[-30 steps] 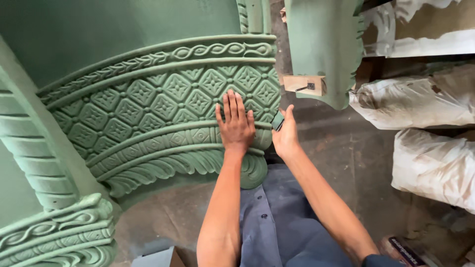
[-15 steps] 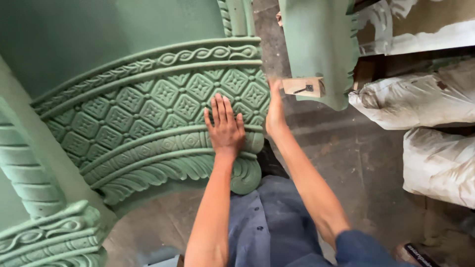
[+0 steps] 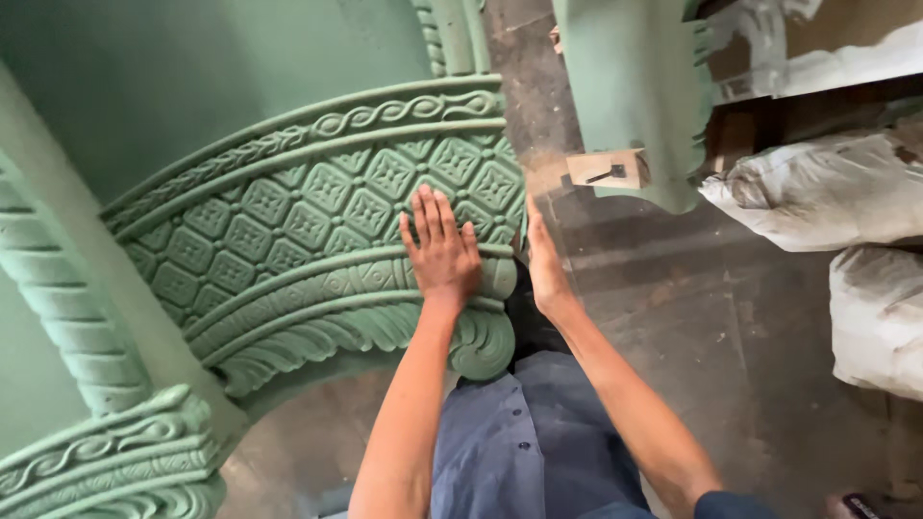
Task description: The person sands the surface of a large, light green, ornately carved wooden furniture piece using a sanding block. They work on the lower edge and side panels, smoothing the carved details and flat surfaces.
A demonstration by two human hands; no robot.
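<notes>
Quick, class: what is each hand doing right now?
Left hand: open, flat on the green carved curved moulding, holding nothing.
Right hand: open, pressed against the moulding's end edge, holding nothing.

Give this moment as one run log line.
left hand: flat on green carved curved moulding | right hand: at moulding's end edge | white sacks: right, on floor

We see two bare forearms, left hand [image 3: 442, 252] and right hand [image 3: 546, 269] ungloved and without rings. A blue-grey buttoned shirt [image 3: 524, 452] covers the torso; a dark blue sleeve edge [image 3: 735, 505] shows at the right elbow.
</notes>
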